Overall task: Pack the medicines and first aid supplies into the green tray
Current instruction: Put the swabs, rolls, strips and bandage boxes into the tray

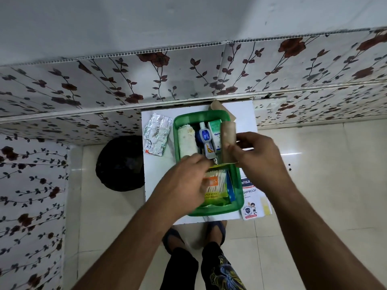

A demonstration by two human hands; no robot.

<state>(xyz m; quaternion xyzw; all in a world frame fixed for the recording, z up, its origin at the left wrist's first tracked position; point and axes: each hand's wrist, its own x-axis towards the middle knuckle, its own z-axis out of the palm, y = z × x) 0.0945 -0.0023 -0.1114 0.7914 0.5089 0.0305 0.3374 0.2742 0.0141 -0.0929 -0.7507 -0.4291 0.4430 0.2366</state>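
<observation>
The green tray (236, 185) stands on a small white table (156, 170). Inside it lie a white gauze roll (186, 141), a small blue-and-white bottle (204, 135), a green-white carton (215, 131), a small tube (210, 151) and a pack of cotton swabs (217, 186). My right hand (254, 156) grips a brown bandage roll (228, 141) at the tray's right side. My left hand (184, 183) is inside the tray over the swab pack, fingers curled near the tube; what it touches is hidden.
A crumpled silver foil strip (156, 136) lies on the table left of the tray. A white bandage packet (252, 198) lies right of it. A brown piece (217, 105) sticks out behind the tray. A black bag (120, 164) sits on the floor to the left.
</observation>
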